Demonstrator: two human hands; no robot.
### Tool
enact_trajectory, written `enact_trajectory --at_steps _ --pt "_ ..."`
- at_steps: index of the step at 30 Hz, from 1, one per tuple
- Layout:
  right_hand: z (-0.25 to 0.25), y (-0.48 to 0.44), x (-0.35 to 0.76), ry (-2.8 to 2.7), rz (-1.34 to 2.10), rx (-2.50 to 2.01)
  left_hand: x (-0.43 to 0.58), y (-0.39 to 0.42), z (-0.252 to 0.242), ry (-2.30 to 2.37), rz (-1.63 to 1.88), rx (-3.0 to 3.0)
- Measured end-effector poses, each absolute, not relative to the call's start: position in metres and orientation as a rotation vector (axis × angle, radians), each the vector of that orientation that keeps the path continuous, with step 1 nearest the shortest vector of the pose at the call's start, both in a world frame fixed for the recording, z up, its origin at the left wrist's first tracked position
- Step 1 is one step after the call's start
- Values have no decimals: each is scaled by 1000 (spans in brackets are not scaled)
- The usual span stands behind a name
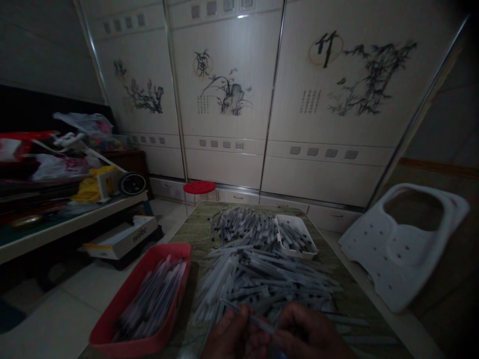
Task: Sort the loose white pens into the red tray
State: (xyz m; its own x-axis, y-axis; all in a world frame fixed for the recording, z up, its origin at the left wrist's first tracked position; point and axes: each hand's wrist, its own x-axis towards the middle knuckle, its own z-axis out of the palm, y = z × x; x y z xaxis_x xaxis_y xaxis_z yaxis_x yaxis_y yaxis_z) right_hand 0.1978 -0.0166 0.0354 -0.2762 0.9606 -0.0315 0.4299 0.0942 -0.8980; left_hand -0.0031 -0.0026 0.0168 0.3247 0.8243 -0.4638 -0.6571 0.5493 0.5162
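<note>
A slim pen (262, 324) is held at the bottom centre of the frame, slanting from upper left to lower right; it is pinched between the thumb and fingers of the left hand (234, 329), while its nearer end is gripped by the closed fingers of the right hand (309, 329). Just beyond the hands, a broad heap (269, 271) of loose pens is spread over the table (196, 224), and behind it a second pile (243, 227) with many dark ends can be seen. At the lower left, a red tray (174, 247) is partly filled with pens lying roughly lengthwise; right of the far pile, a small white tray (297, 254) is filled with short dark-ended pieces. The work is judged to be well short of its end, since so much lies loose and one pen is in hand; which pens are finished cannot be told. Farther out, at left of centre, a box (125, 242) is marked with dark lettering that seems to end in "ike", too dim to be read surely. On the doors (224, 167) across the top, 竹 can be read at upper right and, less clearly, 蘭 at upper centre; the character at upper left and the small columns of writing cannot be made out.
</note>
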Motion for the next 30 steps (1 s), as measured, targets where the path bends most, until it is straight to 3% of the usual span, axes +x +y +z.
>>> enact_trajectory --at_steps 4,9,19,30 --pt "44 -18 203 -1653 1169 -1376 -8 -1 22 793 987 213" --pt "44 -14 223 -1560 923 -1605 -18 7 25 919 1129 179" --pt "26 -9 216 -1850 527 -1893 -22 7 36 1000 1199 170" --pt "35 -11 199 -1990 402 -2043 -27 7 36 1033 1219 176"
